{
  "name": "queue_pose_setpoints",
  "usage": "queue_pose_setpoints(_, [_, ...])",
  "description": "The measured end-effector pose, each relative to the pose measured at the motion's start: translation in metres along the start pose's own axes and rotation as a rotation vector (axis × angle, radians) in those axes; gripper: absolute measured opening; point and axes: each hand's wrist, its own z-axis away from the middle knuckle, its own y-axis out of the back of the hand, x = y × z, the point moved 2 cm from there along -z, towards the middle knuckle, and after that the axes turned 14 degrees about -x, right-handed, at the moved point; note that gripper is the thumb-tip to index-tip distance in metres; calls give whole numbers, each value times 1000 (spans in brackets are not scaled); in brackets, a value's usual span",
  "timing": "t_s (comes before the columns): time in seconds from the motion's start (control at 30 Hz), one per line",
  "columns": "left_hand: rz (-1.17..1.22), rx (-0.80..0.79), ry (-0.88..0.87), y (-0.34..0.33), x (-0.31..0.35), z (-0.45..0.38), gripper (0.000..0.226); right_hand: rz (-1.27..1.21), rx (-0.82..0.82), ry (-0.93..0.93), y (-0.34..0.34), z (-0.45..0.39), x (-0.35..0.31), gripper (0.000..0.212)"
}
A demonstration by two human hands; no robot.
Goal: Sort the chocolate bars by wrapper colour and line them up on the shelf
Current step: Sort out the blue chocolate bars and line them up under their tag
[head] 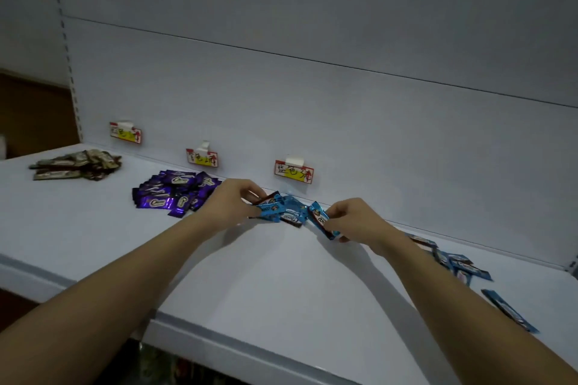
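Dim, bluish light; soft shadows under both arms; edges bend, perhaps slightly blurred.

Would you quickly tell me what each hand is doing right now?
Left hand: fingers curled round blue bars in the middle pile.
Right hand: pinching one blue bar.

Glossy foil-like blue wrappers (pixel 283 211) and purple wrappers (pixel 175 195) lie on a smooth, matt white shelf (pixel 281 284).

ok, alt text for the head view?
Both hands, left hand and right hand, hold blue bars on a white shelf under a yellow label. Purple bars and a brown pile lie left; loose blue bars lie right.
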Motion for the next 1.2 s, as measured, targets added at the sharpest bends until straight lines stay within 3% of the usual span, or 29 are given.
queue_pose_setpoints(0.2, [-173, -44, 14, 21, -32, -3, 28, 206, -9, 6, -34, -44, -38, 15])
queue_pose_setpoints(0.37, [-348, 24, 33, 15, -32, -14, 33, 453, 53, 63, -40, -55, -48, 23])
queue_pose_setpoints(0.47, [-489, 60, 54, 11, -24, -15, 39, 425, 102, 85, -32, -53, -44, 18])
queue_pose_setpoints(0.63, [-512, 38, 17, -11, 7, -16, 34, 333, 77, 67, -6, -34, -25, 23])
queue_pose_setpoints(0.87, [-540, -45, -15, -78, 57, -30, 35, 298, 48, 24, 43, 15, 29, 28])
queue_pose_setpoints(1.2, [-486, -197, -47, -205, 103, -81, 33, 208, 263, -57, 135, 66, 152, 20])
